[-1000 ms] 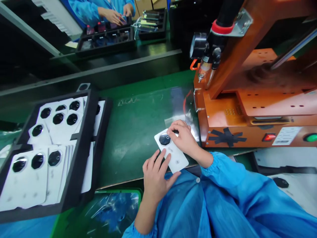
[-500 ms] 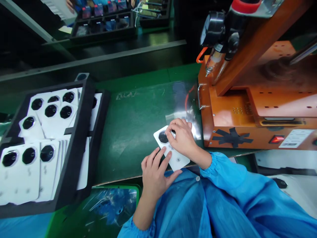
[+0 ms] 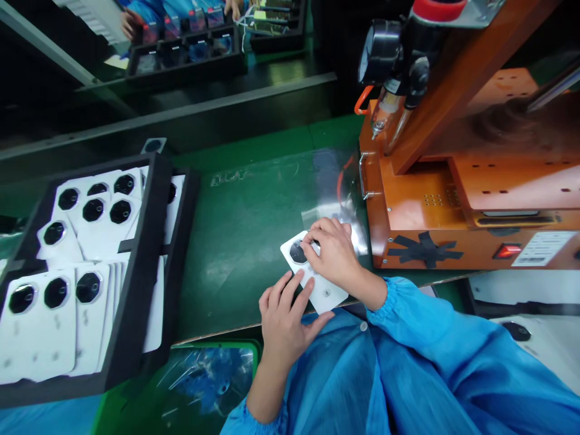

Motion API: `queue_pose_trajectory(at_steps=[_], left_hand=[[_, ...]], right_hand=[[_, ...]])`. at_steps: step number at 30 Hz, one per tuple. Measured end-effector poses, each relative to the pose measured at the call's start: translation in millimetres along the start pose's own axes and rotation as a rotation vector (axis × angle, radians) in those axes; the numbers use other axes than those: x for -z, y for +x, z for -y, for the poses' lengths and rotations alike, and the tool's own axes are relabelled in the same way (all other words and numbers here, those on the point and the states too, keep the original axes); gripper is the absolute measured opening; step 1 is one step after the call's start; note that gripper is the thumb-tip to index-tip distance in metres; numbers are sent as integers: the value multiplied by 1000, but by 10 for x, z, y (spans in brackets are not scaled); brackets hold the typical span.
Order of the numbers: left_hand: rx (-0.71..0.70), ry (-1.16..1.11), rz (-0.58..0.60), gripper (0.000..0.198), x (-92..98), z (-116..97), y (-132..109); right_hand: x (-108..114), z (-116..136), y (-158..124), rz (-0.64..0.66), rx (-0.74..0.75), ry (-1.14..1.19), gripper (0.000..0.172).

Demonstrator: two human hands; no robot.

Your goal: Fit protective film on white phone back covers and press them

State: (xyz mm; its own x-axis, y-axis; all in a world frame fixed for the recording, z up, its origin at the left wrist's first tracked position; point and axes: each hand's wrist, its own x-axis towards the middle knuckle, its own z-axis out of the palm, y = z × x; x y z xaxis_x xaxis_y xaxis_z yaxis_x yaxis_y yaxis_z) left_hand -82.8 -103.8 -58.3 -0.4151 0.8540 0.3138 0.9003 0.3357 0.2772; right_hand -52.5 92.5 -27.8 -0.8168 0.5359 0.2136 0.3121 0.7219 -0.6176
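A white phone back cover [image 3: 322, 289] with a dark octagonal camera window lies on the green mat near the front edge. My left hand [image 3: 283, 317] rests flat on its lower left part, fingers stretched out, pinning it down. My right hand [image 3: 331, 254] is curled over the camera window, its fingertips pinched on something small there that I cannot make out.
A black foam tray [image 3: 136, 290] on the left holds several white back covers. An orange press machine [image 3: 453, 193] stands right of my hands. A clear film sheet [image 3: 330, 208] lies beside it. Another person's hands work at black trays [image 3: 190, 51] across the belt.
My right hand has slid down over the camera window and covers more of it. My left hand stays in place. The view has shifted slightly.
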Motion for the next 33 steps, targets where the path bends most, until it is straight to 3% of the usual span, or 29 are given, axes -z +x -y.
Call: queue_pose_trajectory(at_steps=[5,10,12,15,19,21,27,33], left_hand=[[0,-1,7,63,1,-6,11],[-1,-12,12,64,13,-13,14],[-2,-21,40,66,32,-17,15],[-4,-34,90,64,92,-3,23],[-40,-119,118,64,207,69,64],[-58,-169,88,62,243,95,105],[-86,-289,-72,47,219,84,243],[-51,-578,-176,65,336,140,574]], right_hand=[[20,-14,-36,-24,33,-71,13],[167,61,-200,-89,124,-76,34],[292,80,-336,-12,221,-41,39],[518,76,-573,228,376,23,54],[703,57,-846,385,431,-29,59],[685,53,-925,338,436,-88,52],[573,6,-866,-44,566,-172,26],[991,-149,-976,-265,577,-3,31]])
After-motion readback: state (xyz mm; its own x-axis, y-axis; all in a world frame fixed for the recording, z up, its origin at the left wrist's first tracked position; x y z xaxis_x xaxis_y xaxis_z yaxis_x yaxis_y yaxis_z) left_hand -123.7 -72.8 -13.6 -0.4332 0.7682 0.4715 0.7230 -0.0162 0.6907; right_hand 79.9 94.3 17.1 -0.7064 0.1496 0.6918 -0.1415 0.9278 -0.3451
